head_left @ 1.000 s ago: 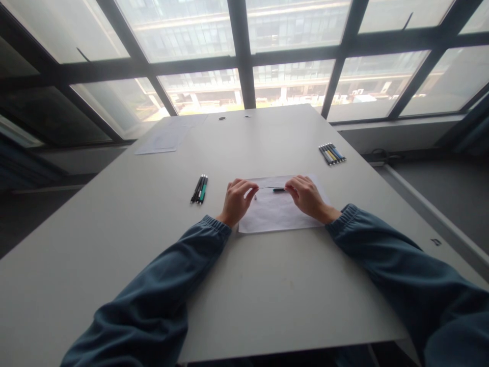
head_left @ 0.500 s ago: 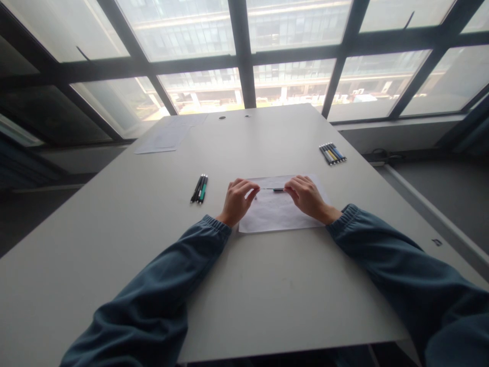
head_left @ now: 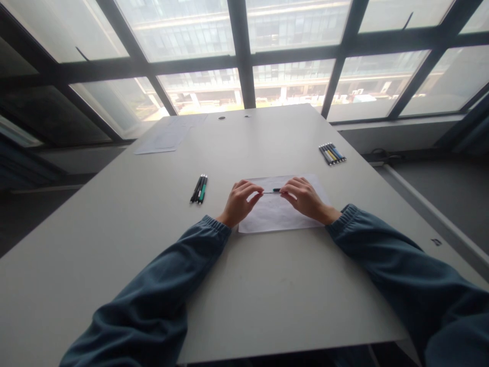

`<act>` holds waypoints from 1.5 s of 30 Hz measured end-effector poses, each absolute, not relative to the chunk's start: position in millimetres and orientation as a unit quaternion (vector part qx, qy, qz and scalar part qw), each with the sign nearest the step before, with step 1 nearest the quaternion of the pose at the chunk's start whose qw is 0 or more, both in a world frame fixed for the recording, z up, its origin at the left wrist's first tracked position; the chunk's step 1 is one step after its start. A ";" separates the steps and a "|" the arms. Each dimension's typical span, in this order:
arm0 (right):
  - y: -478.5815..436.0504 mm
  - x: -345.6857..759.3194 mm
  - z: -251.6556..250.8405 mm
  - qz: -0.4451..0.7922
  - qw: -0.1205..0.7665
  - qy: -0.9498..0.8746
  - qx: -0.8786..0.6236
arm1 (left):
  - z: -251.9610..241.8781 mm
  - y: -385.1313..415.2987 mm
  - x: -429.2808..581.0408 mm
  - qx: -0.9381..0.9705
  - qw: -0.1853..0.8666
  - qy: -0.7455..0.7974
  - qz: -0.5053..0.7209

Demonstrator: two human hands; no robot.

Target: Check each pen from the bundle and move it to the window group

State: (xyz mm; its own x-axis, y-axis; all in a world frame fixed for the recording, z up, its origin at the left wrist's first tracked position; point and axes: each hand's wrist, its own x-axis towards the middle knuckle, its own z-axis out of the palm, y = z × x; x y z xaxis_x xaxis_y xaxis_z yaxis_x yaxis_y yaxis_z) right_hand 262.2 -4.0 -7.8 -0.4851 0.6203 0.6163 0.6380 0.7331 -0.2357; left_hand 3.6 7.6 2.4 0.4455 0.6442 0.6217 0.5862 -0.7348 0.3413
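Over a white sheet of paper (head_left: 282, 216), my two hands face each other with fingertips pinched. My left hand (head_left: 240, 201) is closed on one end of a thin dark rod that looks like a pen refill (head_left: 269, 192). The rod runs across to the fingertips of my right hand (head_left: 303, 198). A short dark pen barrel (head_left: 276, 190) sticks out of my right fingers, just above the rod; most of it is hidden by the hand. Whether the rod's right end is also pinched there, I cannot tell.
Several pens (head_left: 199, 189) lie together left of the paper. A row of several more pens (head_left: 332, 153) lies at the right. Other papers (head_left: 162, 137) rest at the table's far left. A small dark item (head_left: 436, 242) lies near the right edge. Windows stand behind the table.
My left fingers have shifted slightly right and nearer to me. The thin rod now sits below the barrel instead of level with it. My right fingers have shifted slightly left.
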 end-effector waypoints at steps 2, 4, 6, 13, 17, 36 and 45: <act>-4.1 262.1 -7.4 -0.009 0.348 -0.864 -0.364 | 2.4 7.2 3.9 0.850 0.041 0.360 0.381; -4.3 262.0 -6.6 -0.008 0.347 -0.866 -0.361 | 2.5 6.6 4.3 0.852 0.043 0.357 0.380; -4.8 261.8 -5.6 -0.008 0.346 -0.869 -0.354 | 2.8 6.0 4.8 0.854 0.043 0.351 0.381; -4.8 262.4 -5.9 -0.001 0.340 -0.872 -0.353 | 1.9 6.6 4.6 0.860 0.054 0.342 0.374; -3.8 262.7 -8.8 0.005 0.348 -0.868 -0.353 | 0.8 7.9 3.5 0.863 0.067 0.332 0.374; -1.5 263.8 -12.0 -0.023 0.394 -0.803 -0.446 | -4.7 12.6 -2.0 0.822 0.030 0.505 0.262; -0.6 263.9 -12.3 -0.027 0.401 -0.806 -0.435 | -1.6 12.0 -2.5 0.838 0.044 0.490 0.236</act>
State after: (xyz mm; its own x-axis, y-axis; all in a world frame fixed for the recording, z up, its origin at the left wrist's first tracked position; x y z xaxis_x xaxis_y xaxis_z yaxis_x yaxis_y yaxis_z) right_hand 263.9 -0.6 -12.3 -0.3001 0.6793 0.6697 0.7218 0.6207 -0.3061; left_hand -2.5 12.0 -1.6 0.4084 0.8422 0.3519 0.8010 -0.5156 0.3042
